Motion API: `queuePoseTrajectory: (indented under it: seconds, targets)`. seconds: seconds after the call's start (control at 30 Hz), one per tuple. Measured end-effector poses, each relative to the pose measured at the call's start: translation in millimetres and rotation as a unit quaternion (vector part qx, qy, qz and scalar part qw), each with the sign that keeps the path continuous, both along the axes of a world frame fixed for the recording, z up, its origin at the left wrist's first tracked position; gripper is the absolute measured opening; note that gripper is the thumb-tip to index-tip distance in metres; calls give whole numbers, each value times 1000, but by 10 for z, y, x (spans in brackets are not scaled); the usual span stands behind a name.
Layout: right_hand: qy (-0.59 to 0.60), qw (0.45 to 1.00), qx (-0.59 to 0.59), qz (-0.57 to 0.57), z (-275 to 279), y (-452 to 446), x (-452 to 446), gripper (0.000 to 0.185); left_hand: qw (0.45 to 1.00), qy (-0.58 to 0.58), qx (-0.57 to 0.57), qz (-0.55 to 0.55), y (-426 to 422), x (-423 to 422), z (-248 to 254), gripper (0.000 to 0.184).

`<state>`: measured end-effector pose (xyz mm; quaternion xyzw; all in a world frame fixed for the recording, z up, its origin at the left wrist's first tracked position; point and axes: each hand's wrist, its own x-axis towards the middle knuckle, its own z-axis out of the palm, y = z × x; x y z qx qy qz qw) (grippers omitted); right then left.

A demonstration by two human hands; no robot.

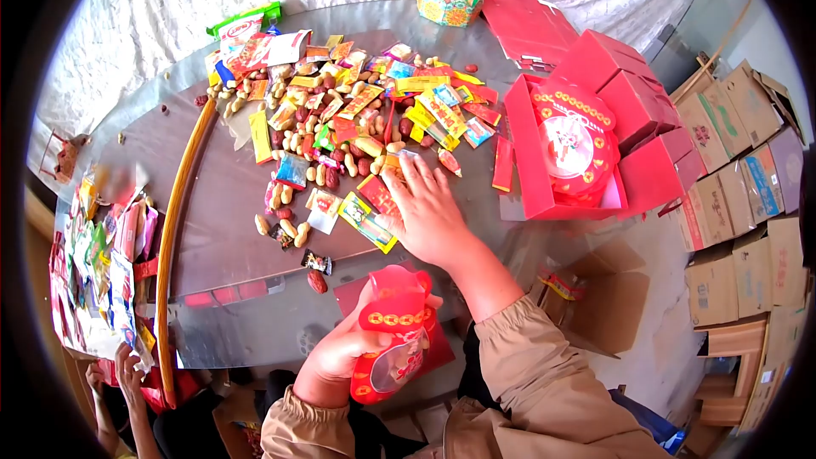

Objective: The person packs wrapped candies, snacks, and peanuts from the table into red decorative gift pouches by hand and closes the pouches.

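My left hand [344, 348] is wrapped round a red gift bag [393, 331] with gold coin patterns and a clear window, held upright near the table's front edge. My right hand [425, 208] reaches over the right front side of the snack pile [340, 132], palm down, its fingertips among peanuts and small packets. Beside its thumb lies a yellow and green packet [367, 223], with a red packet [376, 194] partly under the hand. Whether the right fingers hold anything is hidden. Peanuts, red dates and colourful wrapped sweets make up the pile.
An open red box [518, 153] with flat red bags [568, 140] stands on the right. A green basket [449, 2] is at the back. Another person's hands [127, 374] are at lower left, near a packet heap [106, 263] beyond a wooden strip [177, 229]. Cardboard boxes [735, 187] line the right.
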<state>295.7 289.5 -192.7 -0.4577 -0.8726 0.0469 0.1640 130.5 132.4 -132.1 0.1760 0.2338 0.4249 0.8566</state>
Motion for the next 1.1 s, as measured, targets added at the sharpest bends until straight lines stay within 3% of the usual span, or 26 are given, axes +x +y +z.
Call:
queuePoseTrajectory:
  seconds: [0.3,0.47,0.67,0.73,0.87,1.1]
  targets:
    - [52,996,65,-43,244,128,-113,47,999,-32,-17,2,208,-49,17,89]
    - [97,992,85,-3,309,183,-213,52,998,-60,-7,-12,294,-127,8,90]
    - [105,989,21,106,282,221,-422,55,995,-81,31,-56,395,-277,-44,90]
    - [128,981,-6,146,223,245,-501,54,996,-81,3,-26,391,-303,23,90]
    - [149,975,22,162,326,304,-674,56,995,-90,4,-40,441,-426,68,87]
    - [21,985,73,154,403,1186,-1266,57,991,-113,47,-52,462,-522,-13,84]
